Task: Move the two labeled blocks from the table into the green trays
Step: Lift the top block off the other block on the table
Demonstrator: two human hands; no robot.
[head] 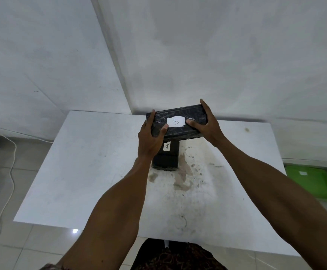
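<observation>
A black wrapped block with a white label "B" (180,125) is held by both hands above the far middle of the white table (80,172). My left hand (151,137) grips its left end and my right hand (205,125) grips its right end, thumbs on top near the label. Under it a second black block with label "A" (167,158) rests on the table, partly hidden by block B and my left hand. A green tray (312,184) lies on the floor to the right of the table, holding nothing but a small white label.
White walls stand close behind the table, meeting in a corner. A white cable (12,172) runs across the tiled floor at the left. The table top is stained near its middle. My body is at the table's near edge.
</observation>
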